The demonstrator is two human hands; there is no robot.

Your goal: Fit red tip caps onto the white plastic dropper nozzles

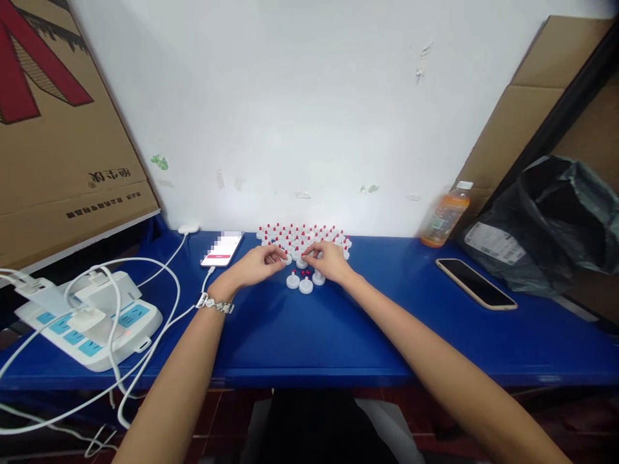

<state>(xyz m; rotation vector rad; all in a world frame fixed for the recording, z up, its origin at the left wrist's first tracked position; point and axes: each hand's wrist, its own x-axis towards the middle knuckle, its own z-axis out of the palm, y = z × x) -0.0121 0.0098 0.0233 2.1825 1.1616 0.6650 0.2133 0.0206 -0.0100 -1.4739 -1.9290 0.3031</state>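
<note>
Blue table seen from its near edge. Left side taken up by a white power strip, plugs seated in it, white cables looped over and around.

Three white caps set upright nearest the edge, in a shallow arc; red tips seen on the left and middle ones. Small red pieces lie just behind them, exact count cannot be told.

Left hand, bracelet worn at the wrist, is held just left of a white cap; thumb and fingers curled nearly together, whether anything is gripped cannot be told. Right hand is placed opposite: thumb and index brought close together at the red tip of another cap; contact or grip cannot be confirmed.

Dark-screened phone laid well right of the hands. Lit phone laid at left, cable plugged in.

Behind the hands, a cluster of red-tipped white caps is packed near the white wall. Far right: orange-filled bottle is flanked by a black plastic bag.
</note>
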